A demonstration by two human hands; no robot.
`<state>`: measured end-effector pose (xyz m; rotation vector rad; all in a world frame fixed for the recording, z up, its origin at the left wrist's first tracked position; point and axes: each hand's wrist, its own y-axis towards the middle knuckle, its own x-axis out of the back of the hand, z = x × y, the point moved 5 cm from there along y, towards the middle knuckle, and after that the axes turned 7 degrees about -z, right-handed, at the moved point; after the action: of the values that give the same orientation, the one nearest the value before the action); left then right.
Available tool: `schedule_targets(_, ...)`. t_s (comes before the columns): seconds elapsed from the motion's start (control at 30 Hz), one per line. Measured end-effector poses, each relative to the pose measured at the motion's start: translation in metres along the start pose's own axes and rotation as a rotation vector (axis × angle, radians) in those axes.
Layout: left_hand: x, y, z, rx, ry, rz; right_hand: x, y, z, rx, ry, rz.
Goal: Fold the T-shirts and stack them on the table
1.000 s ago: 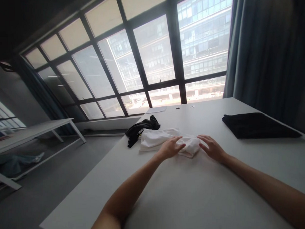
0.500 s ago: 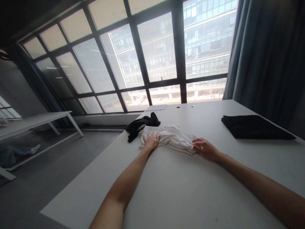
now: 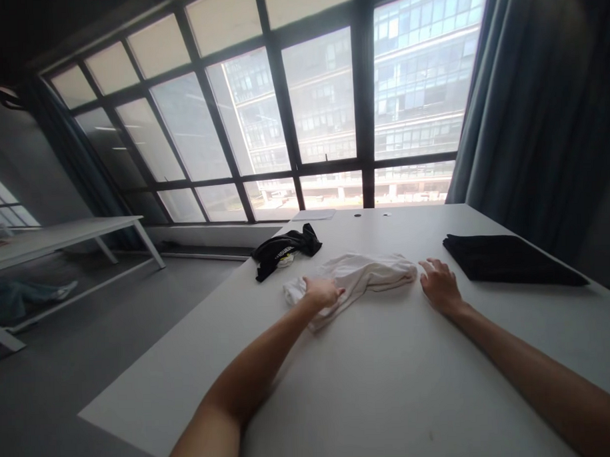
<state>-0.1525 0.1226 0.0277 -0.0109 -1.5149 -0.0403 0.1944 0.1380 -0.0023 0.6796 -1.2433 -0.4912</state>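
Tall windows [image 3: 318, 98] stand beyond a white surface [image 3: 370, 373], where a crumpled white garment [image 3: 376, 271] lies between a black printed garment [image 3: 290, 242] and folded black cloth [image 3: 511, 258]. The left hand [image 3: 323, 292] lies on it, grip unclear; the right hand [image 3: 440, 286], fingers loosely spread, holds nothing beside its right end.

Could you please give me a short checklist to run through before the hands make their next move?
1. White cloth lies flat: not ok, it is creased and bunched.
2. Left hand is at the white cloth: ok, over its left part.
3. Left hand's grip is firm: cannot tell, the fingers are partly hidden.
4. Right hand touches the white cloth: cannot tell, it is just beside the right end.
5. Black bundle is off the white cloth: ok, it lies beyond the left part.
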Motion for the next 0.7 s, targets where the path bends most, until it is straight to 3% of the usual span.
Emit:
schedule_targets(0.1,0.017,0.007,0.003,-0.021,-0.039,-0.104,0.005,-0.006,0.01,0.031,0.177,-0.005)
schedule_targets(0.23,0.016,0.021,0.028,-0.164,-0.186,-0.383,0.01,-0.02,0.059,0.285,0.491,0.091)
schedule_targets(0.33,-0.013,0.028,0.038,-0.272,-0.255,-0.34,0.004,-0.028,0.079,0.41,0.55,0.208)
schedule_targets(0.43,-0.032,0.033,0.04,-0.258,-0.25,-0.323,-0.006,-0.03,0.075,0.369,0.534,0.28)
schedule_targets(0.7,-0.031,0.028,0.031,-0.166,-0.167,-0.305,-0.022,-0.031,0.065,0.283,0.488,0.358)
